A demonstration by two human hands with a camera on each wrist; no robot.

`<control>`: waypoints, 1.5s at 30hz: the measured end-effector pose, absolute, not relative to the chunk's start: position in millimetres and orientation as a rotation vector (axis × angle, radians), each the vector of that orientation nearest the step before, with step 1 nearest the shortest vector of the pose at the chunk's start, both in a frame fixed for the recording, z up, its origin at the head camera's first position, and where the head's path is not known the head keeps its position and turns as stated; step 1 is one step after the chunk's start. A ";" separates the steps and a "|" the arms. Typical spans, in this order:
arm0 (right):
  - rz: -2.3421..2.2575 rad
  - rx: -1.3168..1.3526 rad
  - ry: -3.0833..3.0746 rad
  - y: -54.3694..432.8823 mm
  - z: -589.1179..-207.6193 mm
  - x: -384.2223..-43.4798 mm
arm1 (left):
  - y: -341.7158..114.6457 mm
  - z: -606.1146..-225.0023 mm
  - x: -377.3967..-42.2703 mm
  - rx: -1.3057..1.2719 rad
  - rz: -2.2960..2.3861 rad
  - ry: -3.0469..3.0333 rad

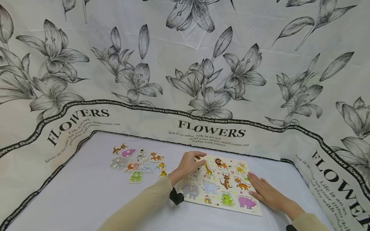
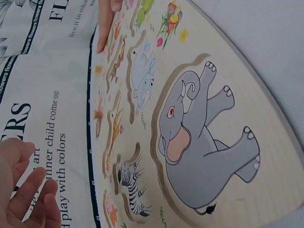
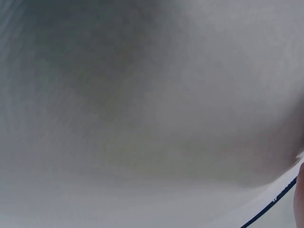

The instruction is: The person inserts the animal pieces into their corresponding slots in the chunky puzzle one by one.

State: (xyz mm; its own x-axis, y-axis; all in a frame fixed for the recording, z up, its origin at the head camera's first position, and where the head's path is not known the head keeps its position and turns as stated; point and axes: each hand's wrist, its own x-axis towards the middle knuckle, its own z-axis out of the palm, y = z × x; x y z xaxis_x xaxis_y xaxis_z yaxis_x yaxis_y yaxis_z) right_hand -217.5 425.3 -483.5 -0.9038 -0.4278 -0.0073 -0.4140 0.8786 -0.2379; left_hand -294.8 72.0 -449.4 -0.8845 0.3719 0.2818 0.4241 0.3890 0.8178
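A wooden animal puzzle board (image 1: 199, 199) lies flat on the white cloth, printed with shallow animal-shaped recesses. My left hand (image 1: 189, 165) hovers above its far left corner and part of the zebra picture. In the left wrist view the loosely bent fingers (image 2: 28, 190) have nothing between them, and the elephant picture (image 2: 209, 152) fills the near end of the board. My right hand (image 1: 267, 192) rests along the board's right edge with its fingers extended. The right wrist view shows mostly blurred pale cloth.
Left of the board lie several loose puzzle pieces, among them a grey elephant (image 1: 118, 163), a purple hippo (image 1: 128, 152), a green frog (image 1: 135, 176) and a giraffe (image 1: 162, 170). A flower-printed cloth (image 1: 248, 102) rises behind the work surface.
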 end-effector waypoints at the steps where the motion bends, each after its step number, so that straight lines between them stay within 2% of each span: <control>1: -0.355 -0.667 2.987 425.3 -482.7 -217.6 | 69.8 -448.8 -295.1 -0.739 -1.536 -2.571; 20: -0.272 -0.748 3.038 429.7 -488.4 -220.8 | 31.7 -458.0 -302.7 -0.570 -1.452 -2.653; 37: -0.201 -0.855 3.051 429.9 -483.0 -222.3 | 0.7 -469.0 -305.1 -0.556 -1.370 -2.585; 45: -0.254 -0.826 3.048 432.2 -485.5 -222.7 | -15.9 -473.3 -307.5 -0.538 -1.355 -2.567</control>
